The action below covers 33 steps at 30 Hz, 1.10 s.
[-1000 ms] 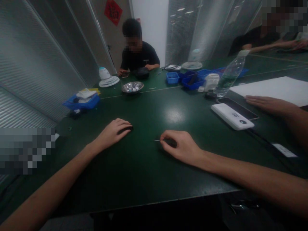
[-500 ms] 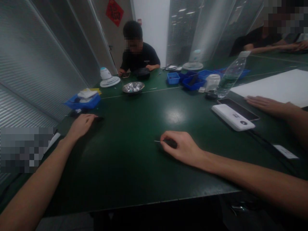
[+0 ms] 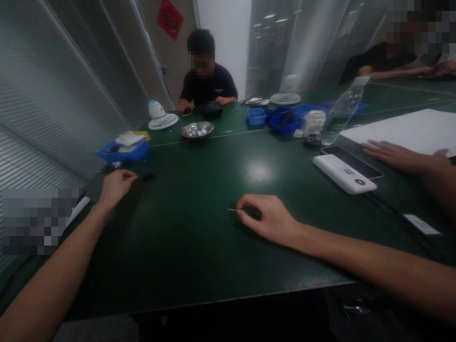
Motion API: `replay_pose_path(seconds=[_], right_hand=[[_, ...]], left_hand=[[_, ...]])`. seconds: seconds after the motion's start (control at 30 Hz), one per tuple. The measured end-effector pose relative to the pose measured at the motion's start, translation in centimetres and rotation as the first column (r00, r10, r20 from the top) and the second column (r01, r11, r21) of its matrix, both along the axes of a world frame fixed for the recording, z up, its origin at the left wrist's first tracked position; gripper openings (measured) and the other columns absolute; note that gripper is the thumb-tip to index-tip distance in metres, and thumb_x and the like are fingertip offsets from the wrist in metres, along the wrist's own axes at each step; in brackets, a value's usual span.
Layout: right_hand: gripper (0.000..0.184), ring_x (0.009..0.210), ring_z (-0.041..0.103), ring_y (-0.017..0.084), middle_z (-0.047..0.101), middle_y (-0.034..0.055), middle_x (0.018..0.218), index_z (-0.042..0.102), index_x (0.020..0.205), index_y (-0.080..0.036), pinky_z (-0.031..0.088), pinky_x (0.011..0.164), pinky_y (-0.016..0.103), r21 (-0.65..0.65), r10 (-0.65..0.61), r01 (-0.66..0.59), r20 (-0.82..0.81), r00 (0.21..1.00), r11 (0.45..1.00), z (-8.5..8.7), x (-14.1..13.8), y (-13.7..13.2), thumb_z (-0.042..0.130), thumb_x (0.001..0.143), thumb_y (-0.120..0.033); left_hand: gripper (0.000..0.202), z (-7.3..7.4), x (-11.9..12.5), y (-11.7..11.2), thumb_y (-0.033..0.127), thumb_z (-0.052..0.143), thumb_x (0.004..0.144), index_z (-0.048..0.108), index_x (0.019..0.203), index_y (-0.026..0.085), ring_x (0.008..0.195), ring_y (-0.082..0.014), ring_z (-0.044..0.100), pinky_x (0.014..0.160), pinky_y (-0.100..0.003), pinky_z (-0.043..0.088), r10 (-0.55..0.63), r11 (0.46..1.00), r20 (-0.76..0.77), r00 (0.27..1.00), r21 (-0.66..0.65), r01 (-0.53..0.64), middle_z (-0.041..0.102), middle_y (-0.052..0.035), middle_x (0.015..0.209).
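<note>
My left hand (image 3: 116, 185) rests on the dark green table (image 3: 199, 247) at the left, fingers curled, just left of a small black object (image 3: 148, 177) that lies free on the table. My right hand (image 3: 269, 218) sits near the middle of the table, fingers pinched on a thin metal tool (image 3: 233, 209) whose tip points left. A blue tray (image 3: 123, 149) with white and yellow items stands just beyond my left hand.
A co-worker's hand (image 3: 390, 154) lies flat at the right beside a white power bank (image 3: 344, 173) and a phone (image 3: 352, 160). Farther back stand a metal bowl (image 3: 197, 129), a small fan (image 3: 160, 116), blue bins (image 3: 281, 118) and a water bottle (image 3: 338, 116). A person sits at the far end.
My left hand slid the small black object from the table's middle to the left, then let it go and drew back a little. My right hand stayed still.
</note>
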State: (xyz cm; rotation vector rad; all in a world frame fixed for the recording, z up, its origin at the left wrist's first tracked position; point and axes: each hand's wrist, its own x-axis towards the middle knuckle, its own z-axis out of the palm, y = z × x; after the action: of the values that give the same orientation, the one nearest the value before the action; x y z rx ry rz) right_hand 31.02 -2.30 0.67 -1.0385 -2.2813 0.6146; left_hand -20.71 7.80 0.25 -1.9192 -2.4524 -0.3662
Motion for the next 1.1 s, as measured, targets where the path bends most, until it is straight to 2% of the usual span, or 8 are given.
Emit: replay_pose_path(seconds=[0.17,0.27,0.37,0.53,0.67,0.87,1.1], right_hand=[[0.018,0.074,0.063,0.015,0.073,0.0022,0.091,0.071,0.102,-0.019,0.045,0.067,0.028,0.002,0.005,-0.005,0.001,1.000,1.000,0.1,0.0,0.0,0.059,0.097,-0.032],[0.018,0.073,0.063,0.015,0.072,0.0024,0.090,0.071,0.102,-0.019,0.045,0.067,0.028,-0.006,0.004,-0.004,0.004,1.000,1.000,0.2,0.1,-0.1,0.059,0.097,-0.032],[0.019,0.072,0.063,0.015,0.072,0.0024,0.090,0.071,0.102,-0.019,0.045,0.066,0.028,-0.013,0.010,-0.010,0.003,1.000,1.000,0.2,0.1,-0.1,0.059,0.097,-0.033],[0.019,0.072,0.063,0.015,0.073,0.0030,0.091,0.071,0.101,-0.019,0.046,0.065,0.028,-0.010,0.006,-0.006,0.003,1.000,1.000,0.3,0.0,-0.1,0.058,0.097,-0.033],[0.019,0.073,0.064,0.015,0.073,0.0028,0.090,0.071,0.103,-0.019,0.045,0.066,0.027,-0.002,0.004,-0.004,-0.001,1.000,1.000,0.1,0.1,-0.1,0.059,0.097,-0.032],[0.018,0.071,0.063,0.014,0.073,0.0020,0.090,0.071,0.103,-0.019,0.044,0.065,0.027,-0.016,0.021,-0.020,0.003,1.000,1.000,0.3,0.0,0.0,0.060,0.097,-0.033],[0.019,0.072,0.063,0.014,0.073,0.0024,0.090,0.071,0.103,-0.019,0.045,0.067,0.028,0.002,0.023,-0.023,-0.001,1.000,1.000,0.1,0.0,-0.1,0.059,0.098,-0.033]], left_hand=[[0.034,0.0,0.4,-0.5,0.036,0.062,0.096,0.070,0.117,0.011,0.090,-0.0183,0.064,0.081,-0.025,0.045,-0.019,0.995,-0.039,0.999,0.101,0.022,0.073,-0.0037,0.101],[0.031,0.3,0.8,-0.6,0.037,0.066,0.093,0.073,0.111,0.012,0.093,-0.0186,0.067,0.085,-0.026,0.048,-0.012,0.988,0.028,1.000,0.151,0.007,0.075,-0.0035,0.102],[0.030,0.7,1.4,-0.6,0.037,0.069,0.091,0.075,0.110,0.014,0.094,-0.0188,0.069,0.088,-0.028,0.050,0.000,0.988,0.113,0.994,0.153,-0.017,0.076,-0.0019,0.102],[0.036,1.2,2.8,-0.8,0.032,0.070,0.091,0.072,0.122,0.012,0.098,-0.0184,0.071,0.091,-0.029,0.052,-0.011,0.988,0.197,0.980,0.152,-0.020,0.077,-0.0044,0.109],[0.039,1.4,3.4,-1.0,0.033,0.067,0.094,0.072,0.125,0.011,0.099,-0.0203,0.071,0.094,-0.031,0.051,-0.027,0.992,0.166,0.986,0.123,0.006,0.077,-0.0074,0.113],[0.041,1.2,3.5,-0.7,0.039,0.067,0.095,0.073,0.126,0.014,0.100,-0.0212,0.069,0.093,-0.032,0.050,-0.083,0.988,0.117,0.990,0.137,0.066,0.076,-0.0072,0.118],[0.040,1.3,3.9,-0.9,0.044,0.068,0.094,0.075,0.122,0.015,0.095,-0.0199,0.069,0.086,-0.029,0.049,-0.073,0.993,0.168,0.983,0.105,0.056,0.078,-0.0046,0.112]])
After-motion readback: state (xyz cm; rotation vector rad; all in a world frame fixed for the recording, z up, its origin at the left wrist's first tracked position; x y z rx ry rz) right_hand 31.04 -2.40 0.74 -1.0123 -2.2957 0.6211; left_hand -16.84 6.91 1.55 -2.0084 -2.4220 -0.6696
